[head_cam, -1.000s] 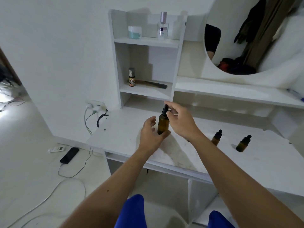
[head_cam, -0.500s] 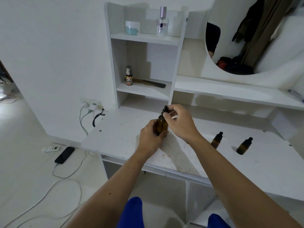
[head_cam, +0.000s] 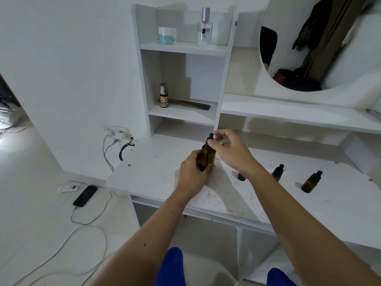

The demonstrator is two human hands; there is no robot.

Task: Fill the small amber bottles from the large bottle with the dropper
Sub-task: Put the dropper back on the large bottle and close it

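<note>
Since a moment ago the right hand (head_cam: 233, 153) has eased its grip at the dropper cap (head_cam: 211, 138), fingers now spread with only thumb and fingertips pinching the black top. Left of it, the left hand (head_cam: 191, 174) wraps closed around the large amber bottle (head_cam: 207, 156), which stands on the white counter (head_cam: 152, 170). To the right, three small amber bottles stand capped on the counter: one (head_cam: 241, 176) mostly hidden behind the right wrist, a second (head_cam: 277, 172) just beyond it, and a third (head_cam: 311, 182) farther right.
</note>
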